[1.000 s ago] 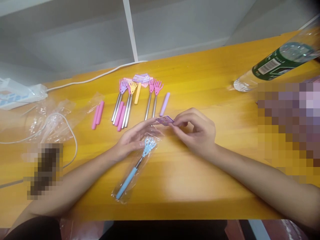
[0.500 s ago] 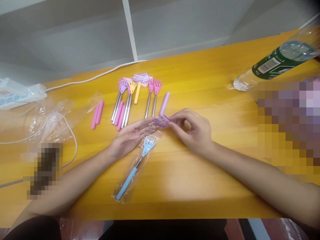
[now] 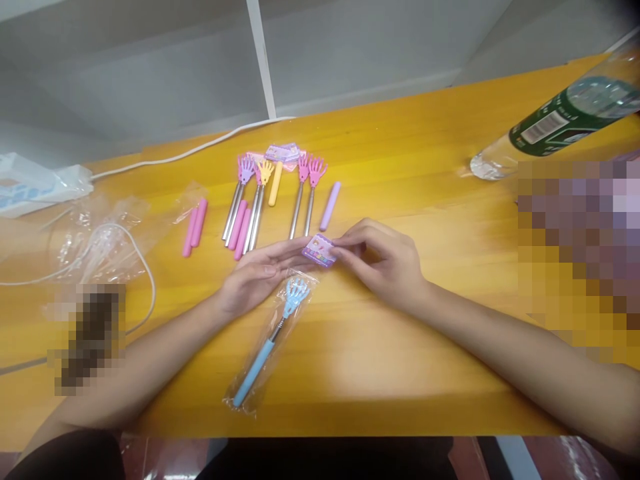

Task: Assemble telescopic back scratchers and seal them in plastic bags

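Right grip (image 3: 387,262) pinches purple card (image 3: 319,251), print illegible.

grey wall (image 3: 360,57) behind yellow wooden table (image 3: 425,360)

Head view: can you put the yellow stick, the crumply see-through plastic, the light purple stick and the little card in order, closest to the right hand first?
1. Card: pinched in the right hand.
2. Light purple stick: just beyond the hand, a bit left.
3. Yellow stick: farther back and left.
4. Crumpled plastic: way over left.
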The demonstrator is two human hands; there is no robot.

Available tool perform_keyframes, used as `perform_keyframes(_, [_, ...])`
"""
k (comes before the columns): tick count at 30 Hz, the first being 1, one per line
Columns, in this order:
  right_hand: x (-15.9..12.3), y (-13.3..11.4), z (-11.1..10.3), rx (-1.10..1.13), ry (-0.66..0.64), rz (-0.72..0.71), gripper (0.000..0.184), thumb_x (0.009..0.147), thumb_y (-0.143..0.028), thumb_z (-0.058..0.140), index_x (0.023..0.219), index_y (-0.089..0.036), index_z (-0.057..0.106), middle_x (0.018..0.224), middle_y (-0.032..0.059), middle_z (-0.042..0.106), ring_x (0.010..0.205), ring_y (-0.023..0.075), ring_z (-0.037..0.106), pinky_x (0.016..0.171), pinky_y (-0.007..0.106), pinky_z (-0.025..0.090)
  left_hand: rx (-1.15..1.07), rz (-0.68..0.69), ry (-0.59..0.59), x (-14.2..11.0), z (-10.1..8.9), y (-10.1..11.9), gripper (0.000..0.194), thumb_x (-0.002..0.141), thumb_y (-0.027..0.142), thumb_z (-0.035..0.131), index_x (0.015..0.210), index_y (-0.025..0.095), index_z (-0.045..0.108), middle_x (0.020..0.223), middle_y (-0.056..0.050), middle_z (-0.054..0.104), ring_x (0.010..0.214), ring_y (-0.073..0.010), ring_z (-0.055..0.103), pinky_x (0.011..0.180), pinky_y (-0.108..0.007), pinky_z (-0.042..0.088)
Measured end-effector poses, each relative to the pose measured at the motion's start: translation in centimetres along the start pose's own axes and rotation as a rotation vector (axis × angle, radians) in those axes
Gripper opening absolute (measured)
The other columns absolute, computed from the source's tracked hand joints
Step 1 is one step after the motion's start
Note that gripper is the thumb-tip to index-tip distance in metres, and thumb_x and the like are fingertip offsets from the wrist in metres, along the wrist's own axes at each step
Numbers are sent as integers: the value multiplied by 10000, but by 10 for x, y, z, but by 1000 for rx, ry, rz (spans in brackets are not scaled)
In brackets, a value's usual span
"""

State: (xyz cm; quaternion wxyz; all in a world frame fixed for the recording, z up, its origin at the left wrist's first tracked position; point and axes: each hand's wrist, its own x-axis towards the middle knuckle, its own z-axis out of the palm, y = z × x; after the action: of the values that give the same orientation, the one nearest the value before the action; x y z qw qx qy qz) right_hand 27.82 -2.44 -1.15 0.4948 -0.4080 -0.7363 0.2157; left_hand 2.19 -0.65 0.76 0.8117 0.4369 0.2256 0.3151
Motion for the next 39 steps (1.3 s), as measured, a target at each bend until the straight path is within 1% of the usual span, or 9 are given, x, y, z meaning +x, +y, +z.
perform_keyframes(6, [0, -2, -2, -63, 28, -8, 38, 1028, -215, 710, 1046, -233, 738, 915, 50, 729, 688, 167, 616, 614, 325, 507, -2, -10, 1, 0, -1, 0, 605, 876, 310, 671, 1469, 190, 667, 1544, -135, 627, 1453, -384, 564, 1269, -586, 381])
perform_keyframes(10, [0, -2, -1, -77, 39, -7, 48, 1012, -182, 710, 1036, -221, 725, 864, 34, 699, 667, 156, 593, 608, 313, 495, -13, -23, 11, 1, 0, -1, 644, 864, 306, 687, 1495, 183, 645, 1543, -146, 624, 1456, -379, 554, 1249, -551, 401])
perform_keyframes(15, [0, -1, 0, -79, 66, 11, 32, 989, -169, 731, 997, -198, 721, 825, 33, 678, 667, 152, 589, 602, 301, 478, -30, -31, 10, 0, 1, 0, 658, 875, 299, 677, 1521, 186, 620, 1557, -155, 607, 1486, -386, 516, 1231, -533, 410])
perform_keyframes(20, [1, 0, 0, -22, 19, -19, 30, 996, -182, 723, 1007, -201, 744, 836, 43, 682, 680, 161, 603, 605, 300, 486, 4, -42, -5, -1, -1, -2, 663, 871, 313, 703, 1522, 210, 625, 1608, -127, 565, 1496, -366, 505, 1273, -517, 360])
perform_keyframes(23, [1, 0, 0, -13, 6, -33, 47, 997, -186, 724, 1024, -202, 759, 839, 46, 680, 675, 159, 601, 603, 299, 487, 8, -35, -14, -2, -2, -3, 646, 878, 308, 703, 1513, 212, 634, 1596, -119, 580, 1511, -359, 491, 1285, -521, 350])
perform_keyframes(28, [0, 0, -1, -10, -1, -44, 57, 1004, -194, 720, 1029, -202, 770, 830, 44, 668, 673, 156, 594, 597, 295, 488, 0, -26, -22, -1, -1, -3, 635, 883, 299, 694, 1509, 208, 637, 1595, -115, 582, 1532, -362, 468, 1289, -531, 351])
perform_keyframes(32, [0, -1, -1, -27, 2, -54, 51, 1009, -191, 727, 1032, -201, 771, 811, 34, 648, 652, 143, 563, 575, 284, 468, -10, -16, -22, -1, -1, -3, 654, 880, 303, 687, 1522, 199, 622, 1606, -118, 569, 1533, -361, 466, 1284, -528, 364])
perform_keyframes(35, [0, 0, -1, -38, -12, -78, 56, 1012, -180, 729, 1053, -193, 765, 834, 37, 648, 659, 137, 559, 577, 277, 470, -12, -5, -18, -1, -1, -3, 650, 884, 307, 675, 1521, 191, 621, 1602, -127, 571, 1530, -370, 471, 1283, -544, 362])
perform_keyframes(39, [-1, 1, 0, -49, -40, -104, 81, 1017, -169, 715, 1077, -195, 763, 904, 57, 661, 724, 151, 611, 606, 284, 502, 8, -8, -21, -1, 0, -1, 678, 884, 321, 673, 1544, 192, 594, 1689, -126, 463, 1580, -394, 394, 1278, -559, 358])
